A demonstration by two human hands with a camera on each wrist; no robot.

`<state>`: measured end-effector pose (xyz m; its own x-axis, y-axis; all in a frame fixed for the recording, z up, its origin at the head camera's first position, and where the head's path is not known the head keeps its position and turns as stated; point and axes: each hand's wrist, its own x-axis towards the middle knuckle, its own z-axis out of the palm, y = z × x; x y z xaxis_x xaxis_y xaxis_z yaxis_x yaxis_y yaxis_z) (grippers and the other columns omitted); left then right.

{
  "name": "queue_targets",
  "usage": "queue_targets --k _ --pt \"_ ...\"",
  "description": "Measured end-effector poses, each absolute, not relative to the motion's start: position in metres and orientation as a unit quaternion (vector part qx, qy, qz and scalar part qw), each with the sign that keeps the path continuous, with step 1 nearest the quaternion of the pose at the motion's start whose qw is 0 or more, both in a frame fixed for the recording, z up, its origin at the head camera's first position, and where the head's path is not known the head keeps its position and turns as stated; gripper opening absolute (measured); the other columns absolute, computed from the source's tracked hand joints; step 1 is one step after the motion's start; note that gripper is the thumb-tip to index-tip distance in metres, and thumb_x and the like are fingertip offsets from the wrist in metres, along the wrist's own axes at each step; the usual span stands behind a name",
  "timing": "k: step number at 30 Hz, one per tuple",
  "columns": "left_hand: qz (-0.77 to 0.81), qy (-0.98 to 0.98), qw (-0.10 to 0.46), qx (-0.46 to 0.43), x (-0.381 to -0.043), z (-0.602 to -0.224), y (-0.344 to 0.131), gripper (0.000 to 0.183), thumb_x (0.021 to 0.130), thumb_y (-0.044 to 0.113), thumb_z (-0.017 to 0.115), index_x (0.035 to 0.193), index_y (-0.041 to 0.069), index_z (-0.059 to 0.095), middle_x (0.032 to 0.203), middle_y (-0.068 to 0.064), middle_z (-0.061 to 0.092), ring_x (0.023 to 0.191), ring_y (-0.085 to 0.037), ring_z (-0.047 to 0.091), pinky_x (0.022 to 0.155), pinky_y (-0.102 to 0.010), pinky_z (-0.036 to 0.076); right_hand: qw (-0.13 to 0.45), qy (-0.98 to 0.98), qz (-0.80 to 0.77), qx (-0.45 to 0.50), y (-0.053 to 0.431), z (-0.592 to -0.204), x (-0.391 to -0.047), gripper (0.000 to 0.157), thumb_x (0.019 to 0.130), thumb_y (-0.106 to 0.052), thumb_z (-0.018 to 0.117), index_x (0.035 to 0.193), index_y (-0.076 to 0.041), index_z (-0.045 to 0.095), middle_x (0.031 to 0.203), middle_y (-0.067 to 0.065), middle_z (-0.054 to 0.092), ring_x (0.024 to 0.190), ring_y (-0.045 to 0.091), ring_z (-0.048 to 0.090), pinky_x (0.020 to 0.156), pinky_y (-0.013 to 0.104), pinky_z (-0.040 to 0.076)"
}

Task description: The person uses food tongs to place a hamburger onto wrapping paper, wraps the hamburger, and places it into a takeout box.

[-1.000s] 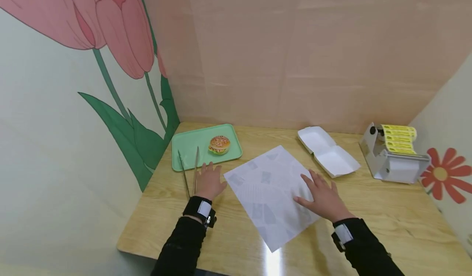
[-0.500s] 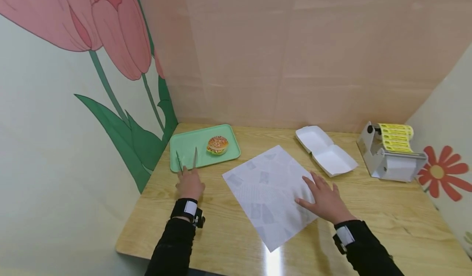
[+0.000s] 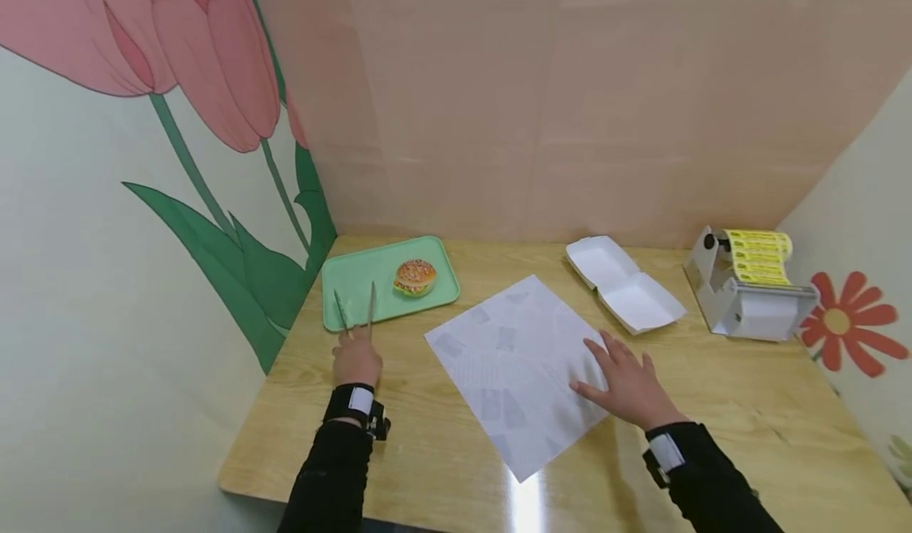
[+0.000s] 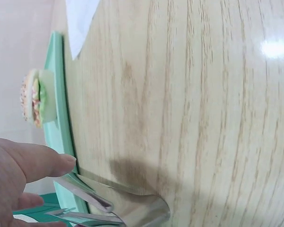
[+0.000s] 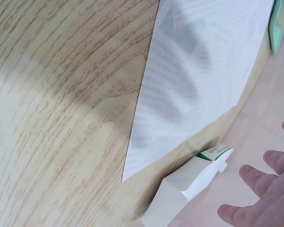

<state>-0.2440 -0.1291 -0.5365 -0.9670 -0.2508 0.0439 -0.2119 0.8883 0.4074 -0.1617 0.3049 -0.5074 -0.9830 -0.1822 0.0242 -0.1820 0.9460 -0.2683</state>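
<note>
My left hand (image 3: 358,359) is at a pair of metal tongs (image 3: 371,305), whose tips lie over the green tray (image 3: 356,272). In the left wrist view, my straight thumb reaches beside one arm of the tongs (image 4: 142,210), with the other fingers apart from it. On the tray sits a burger (image 3: 415,277) with a seeded bun. My right hand (image 3: 630,382), fingers spread, is over the right corner of a printed wrapping paper sheet (image 3: 506,367); the right wrist view shows only its fingers (image 5: 253,182).
A white clamshell box (image 3: 637,299) stands unfolded behind the sheet. At the back right is a label dispenser (image 3: 755,295) with a yellow roll. The wooden table (image 3: 712,422) meets a pinkish back wall and side walls painted with flowers.
My left hand has moved left, from the right side of the tongs to over their near end, its fingers drawing closer together. The tongs and my right hand stay in place.
</note>
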Motion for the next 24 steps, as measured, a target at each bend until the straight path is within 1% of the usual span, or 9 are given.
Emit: queue_targets --k 5,8,12,15,18,21,24 --pt "-0.209 -0.967 0.016 0.148 -0.247 -0.539 -0.136 0.036 0.088 0.006 0.060 0.119 -0.008 0.050 0.101 -0.029 0.057 0.087 -0.046 0.059 0.072 -0.053 0.051 0.013 0.987 -0.132 -0.088 0.308 -0.510 -0.164 0.094 0.083 -0.072 0.054 0.145 -0.003 0.040 0.153 0.029 0.025 0.134 0.051 0.028 0.099 0.078 0.011" --pt "-0.218 -0.963 -0.002 0.159 -0.248 -0.539 -0.139 0.043 0.085 0.007 0.063 0.119 -0.013 0.047 0.093 -0.027 0.059 0.079 -0.044 0.062 0.067 -0.052 0.052 0.019 0.987 -0.132 -0.087 0.309 -0.511 -0.164 0.097 0.082 -0.075 0.053 0.146 -0.003 0.040 0.153 0.028 0.024 0.135 0.051 0.028 0.099 0.078 0.012" --pt "-0.224 -0.960 -0.021 0.166 -0.247 -0.536 -0.142 0.050 0.084 0.011 0.065 0.118 -0.018 0.045 0.091 -0.027 0.060 0.078 -0.043 0.064 0.066 -0.051 0.053 0.018 0.986 -0.137 -0.089 0.309 -0.513 -0.163 0.096 0.082 -0.074 0.054 0.146 -0.004 0.040 0.153 0.028 0.025 0.134 0.051 0.030 0.099 0.078 0.012" --pt "-0.227 -0.959 -0.032 0.168 -0.247 -0.534 -0.142 0.039 0.085 0.013 0.064 0.109 -0.015 0.052 0.089 -0.025 0.061 0.080 -0.041 0.065 0.067 -0.050 0.053 0.014 0.986 -0.142 -0.091 0.308 -0.514 -0.162 0.093 0.082 -0.072 0.056 0.145 -0.004 0.041 0.153 0.028 0.025 0.134 0.051 0.031 0.099 0.078 0.012" --pt "-0.233 -0.958 -0.032 0.164 -0.245 -0.533 -0.143 0.031 0.084 0.013 0.064 0.101 -0.012 0.055 0.086 -0.023 0.061 0.079 -0.040 0.065 0.066 -0.049 0.053 0.008 0.985 -0.143 -0.095 0.306 -0.515 -0.161 0.091 0.084 -0.069 0.057 0.145 -0.004 0.042 0.152 0.028 0.027 0.133 0.050 0.032 0.099 0.077 0.014" --pt "-0.242 -0.957 -0.025 0.160 -0.243 -0.532 -0.142 0.027 0.083 0.012 0.065 0.097 -0.010 0.056 0.082 -0.021 0.060 0.076 -0.038 0.064 0.064 -0.049 0.052 0.001 0.985 -0.143 -0.100 0.305 -0.515 -0.160 0.088 0.084 -0.066 0.059 0.143 -0.003 0.043 0.151 0.027 0.030 0.133 0.049 0.034 0.099 0.077 0.017" --pt "-0.249 -0.955 -0.023 0.157 -0.241 -0.531 -0.140 0.028 0.082 0.013 0.066 0.096 -0.009 0.055 0.080 -0.020 0.061 0.074 -0.038 0.064 0.063 -0.049 0.052 -0.010 0.983 -0.146 -0.108 0.303 -0.516 -0.158 0.086 0.085 -0.064 0.060 0.142 -0.002 0.045 0.150 0.027 0.033 0.132 0.048 0.037 0.098 0.076 0.020"
